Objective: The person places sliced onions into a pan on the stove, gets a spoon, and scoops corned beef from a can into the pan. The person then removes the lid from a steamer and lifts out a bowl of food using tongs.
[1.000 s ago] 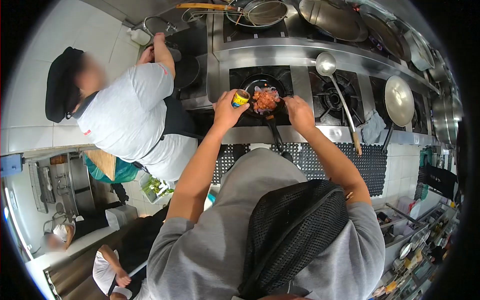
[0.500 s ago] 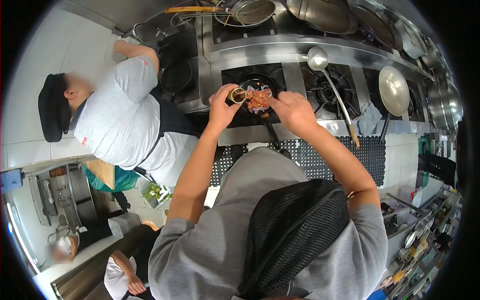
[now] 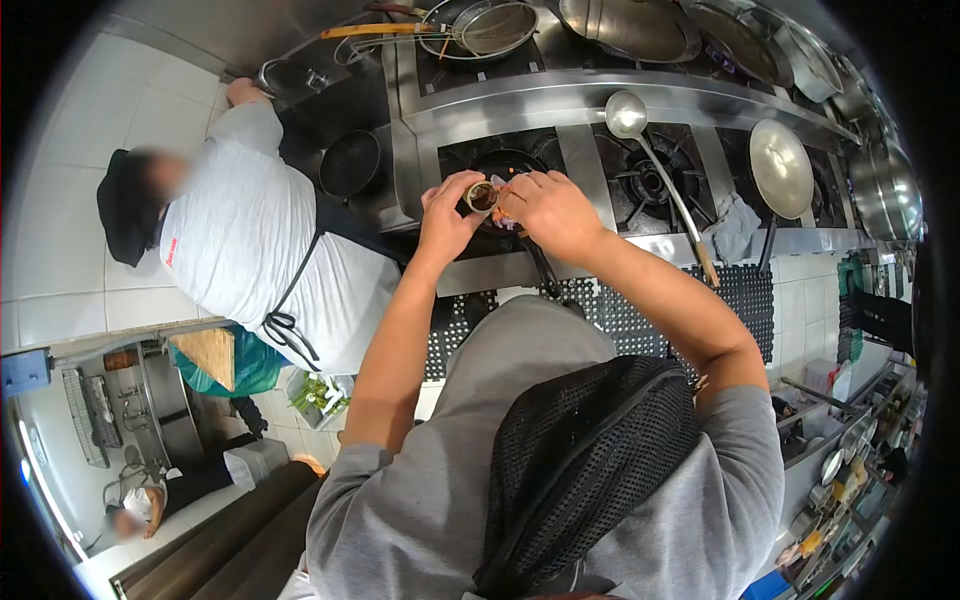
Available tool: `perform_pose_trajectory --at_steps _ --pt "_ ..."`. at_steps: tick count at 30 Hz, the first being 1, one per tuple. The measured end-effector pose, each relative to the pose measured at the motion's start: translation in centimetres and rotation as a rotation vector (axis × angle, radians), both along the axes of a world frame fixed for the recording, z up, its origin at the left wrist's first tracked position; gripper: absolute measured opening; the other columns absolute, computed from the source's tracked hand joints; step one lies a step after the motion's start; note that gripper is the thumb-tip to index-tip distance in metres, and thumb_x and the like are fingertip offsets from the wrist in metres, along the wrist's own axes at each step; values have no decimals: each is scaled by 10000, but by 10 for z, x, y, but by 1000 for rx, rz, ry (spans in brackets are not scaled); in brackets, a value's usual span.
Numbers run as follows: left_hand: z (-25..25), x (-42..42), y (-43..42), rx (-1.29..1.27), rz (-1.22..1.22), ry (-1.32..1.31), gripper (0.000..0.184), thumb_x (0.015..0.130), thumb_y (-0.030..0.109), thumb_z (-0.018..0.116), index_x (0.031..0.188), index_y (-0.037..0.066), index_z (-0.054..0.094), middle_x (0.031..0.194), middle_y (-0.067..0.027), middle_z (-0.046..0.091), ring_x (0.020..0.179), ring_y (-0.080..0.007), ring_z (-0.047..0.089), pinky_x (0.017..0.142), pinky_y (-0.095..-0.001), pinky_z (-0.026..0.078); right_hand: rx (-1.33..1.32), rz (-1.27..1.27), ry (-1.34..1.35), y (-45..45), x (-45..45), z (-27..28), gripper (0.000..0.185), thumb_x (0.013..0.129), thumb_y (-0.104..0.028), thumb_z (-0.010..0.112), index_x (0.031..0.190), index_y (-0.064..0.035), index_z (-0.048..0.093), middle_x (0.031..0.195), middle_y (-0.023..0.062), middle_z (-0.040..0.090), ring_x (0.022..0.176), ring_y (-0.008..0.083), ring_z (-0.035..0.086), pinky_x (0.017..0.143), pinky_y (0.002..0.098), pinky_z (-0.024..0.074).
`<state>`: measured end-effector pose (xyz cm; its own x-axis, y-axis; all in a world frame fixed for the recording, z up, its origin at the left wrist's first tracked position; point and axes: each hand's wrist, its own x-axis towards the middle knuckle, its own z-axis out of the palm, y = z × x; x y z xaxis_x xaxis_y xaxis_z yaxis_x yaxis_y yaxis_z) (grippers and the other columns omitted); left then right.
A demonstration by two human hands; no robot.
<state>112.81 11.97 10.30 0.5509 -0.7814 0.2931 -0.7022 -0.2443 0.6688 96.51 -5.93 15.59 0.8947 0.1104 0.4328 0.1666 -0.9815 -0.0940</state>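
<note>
Left hand (image 3: 450, 218): fingers and thumb curled around a small open jar (image 3: 482, 197), mouth turned toward the viewer.
Right hand (image 3: 553, 212): fingers bunched together just beside the jar's mouth; cannot tell whether they pinch anything.
Jar position: over the frying pan (image 3: 512, 160), toward its 9 o'clock side; dark contents visible.
Frying pan: on the front row of the stove, handle (image 3: 541, 268) toward 5 o'clock; both hands and the jar block much of the pan.
Food (image 3: 506, 214): orange-red and purple pieces in the pan, partly hidden by the right hand.
Clock reference: frying pan as centre, 12 o'clock straight ahead of the wearer.
Ladle (image 3: 627, 115): bowl at 2 o'clock; handle slants across the edge of the 3 o'clock burner (image 3: 650, 186), wooden end past the stove front.
Cloth (image 3: 735, 229): crumpled, between 3 and 4 o'clock, beside the ladle handle.
Pale metal pan (image 3: 781, 170): 3 o'clock, beyond the burner.
Dark pan (image 3: 350, 165): 9 o'clock.
Strainer (image 3: 495, 27): 12 o'clock, rear row.
Co-worker (image 3: 250, 220): 9 o'clock, one arm extended toward the tap (image 3: 315, 80).
</note>
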Motion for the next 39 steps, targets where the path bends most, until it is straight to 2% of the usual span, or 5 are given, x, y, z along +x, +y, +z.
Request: perform_pose_trajectory --at_steps 23,29,31,34,39 --pt "42 22 -14 333 -296 -185 560 761 28 852 1289 139 702 1292 -52 699 1264 -274 629 1089 -463 329 37 21 82 -14 11 -4 203 861 -207 760 1022 -84 765 1069 81 698 1038 267 682 904 426 524" --pt "36 18 -17 323 -283 -262 581 743 17 859 1287 138 693 1272 -55 694 1258 -281 633 1085 -486 339 978 -173 227 -40 19 -82 174 1002 -91 673 1156 -36 731 659 32 563 599 163 551 597 357 470" --pt "32 16 -16 259 -251 -302 599 733 27 871 1293 143 691 1283 -54 685 1273 -291 621 1087 -501 353 1947 -391 584 -44 10 -83 153 1061 -145 670 1072 -14 747 731 -16 579 533 123 431 504 307 360" --pt "22 23 -12 217 -144 -325 601 739 44 878 1300 148 688 1305 -52 675 1290 -302 604 1090 -496 366 2253 -387 524 -47 -2 -79 170 1077 -127 653 1141 -1 747 729 -61 528 571 46 408 489 267 292" --pt "11 25 2 170 25 -228 601 741 91 905 1298 145 687 1316 -58 674 1286 -312 597 1079 -477 385 2112 -345 463 -56 -17 -52 184 1102 -106 604 1191 7 719 752 -60 509 592 67 409 525 262 333"
